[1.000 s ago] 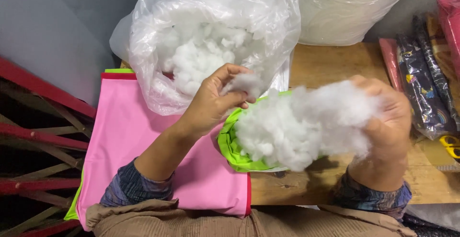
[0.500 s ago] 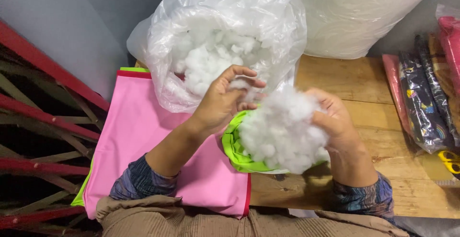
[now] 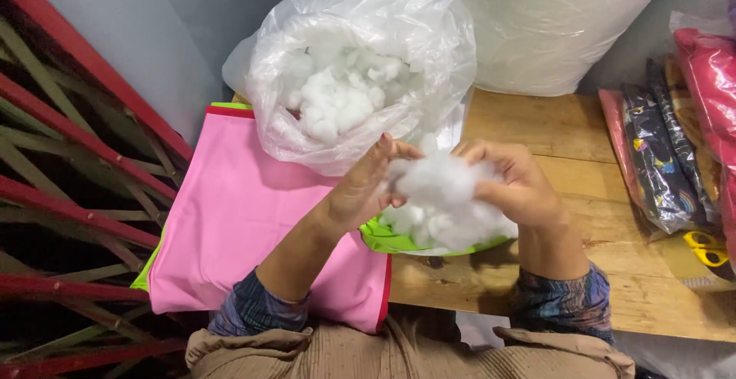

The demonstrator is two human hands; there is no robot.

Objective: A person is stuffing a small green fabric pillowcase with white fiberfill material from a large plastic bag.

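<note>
Left hand: the left hand (image 3: 360, 187) pinched one side of the white stuffing clump (image 3: 445, 203), fingers closed on the fibre to steady it.
Right hand: the right hand (image 3: 514, 183) gripped the opposite side, fingers curled into it.
Stuffing: held between both hands just above the green fabric piece (image 3: 399, 239), so loose fibre stayed over it.
Supply: an open clear bag of stuffing (image 3: 360, 65) stood just behind, within reach.
Surface: pink fabric (image 3: 238, 218) lay flat on the wooden table (image 3: 552, 126).
</note>
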